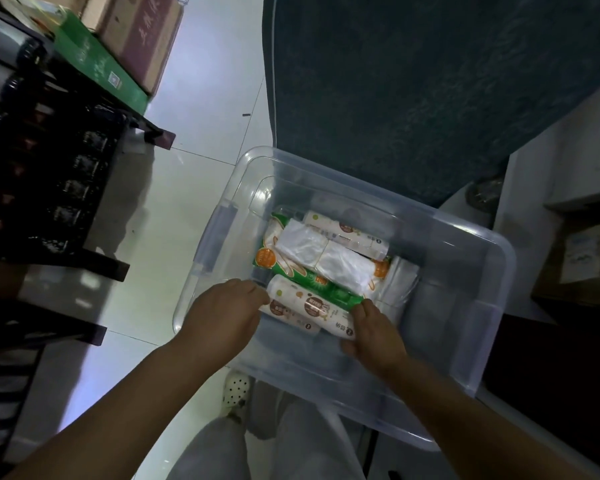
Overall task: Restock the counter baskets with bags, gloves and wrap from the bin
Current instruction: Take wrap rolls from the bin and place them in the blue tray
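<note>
A clear plastic bin [465, 271] sits on the floor in front of me. Inside lie white rolls with brown labels, the nearest one [312, 311] at the front and another [347, 233] at the back. Between them are a green box [312, 282] and folded clear plastic bags [326, 254]. My left hand [222, 313] curls at the left end of the near white roll. My right hand [374, 334] grips its right end, fingers touching the green box. Both hands are inside the bin.
A dark shelf rack [49, 168] stands at the left, with a green box [97, 64] and a cardboard carton [139, 32] on top. A dark teal mat [413, 81] lies beyond the bin. Cardboard boxes [579, 258] sit at the right. My shoe [234, 389] is under the bin's near edge.
</note>
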